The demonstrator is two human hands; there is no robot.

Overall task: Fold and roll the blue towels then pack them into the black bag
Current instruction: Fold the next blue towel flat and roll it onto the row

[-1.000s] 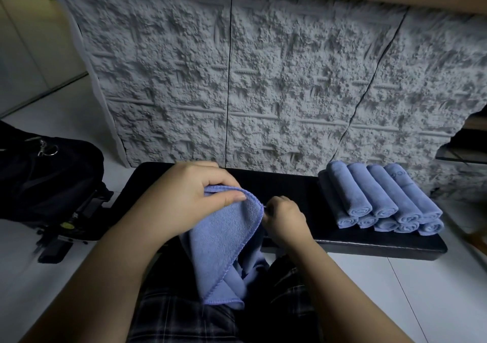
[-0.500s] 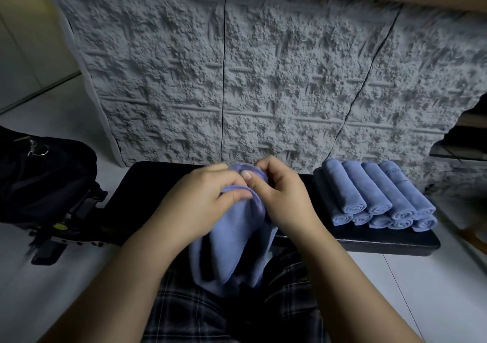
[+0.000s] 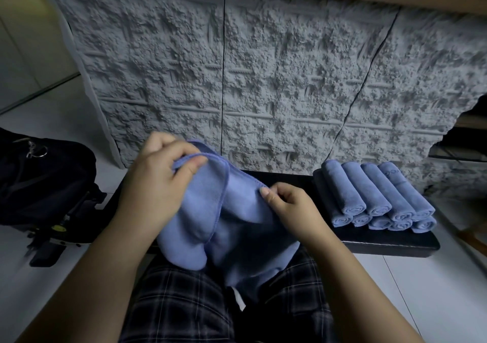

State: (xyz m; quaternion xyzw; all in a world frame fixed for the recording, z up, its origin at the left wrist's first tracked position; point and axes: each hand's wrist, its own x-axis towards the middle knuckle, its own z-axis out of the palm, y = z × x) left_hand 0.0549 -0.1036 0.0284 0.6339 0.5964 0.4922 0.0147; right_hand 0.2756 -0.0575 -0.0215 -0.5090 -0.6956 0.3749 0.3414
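Observation:
A loose blue towel hangs between both hands over my lap and the near edge of the black bench. My left hand pinches its upper corner, raised at centre left. My right hand pinches the towel's top hem lower and to the right. Several rolled blue towels lie stacked in two layers on the bench's right end. The black bag sits on the floor at far left, apart from both hands.
A grey rough-textured panel stands upright right behind the bench. White tiled floor surrounds the bench. A black strap and buckle trail from the bag on the floor. My checked shorts fill the bottom centre.
My hands, which were pinched together on the towel half a second ago, have drawn apart; the left rose up and left, the right slid right along the hem, spreading the towel wider.

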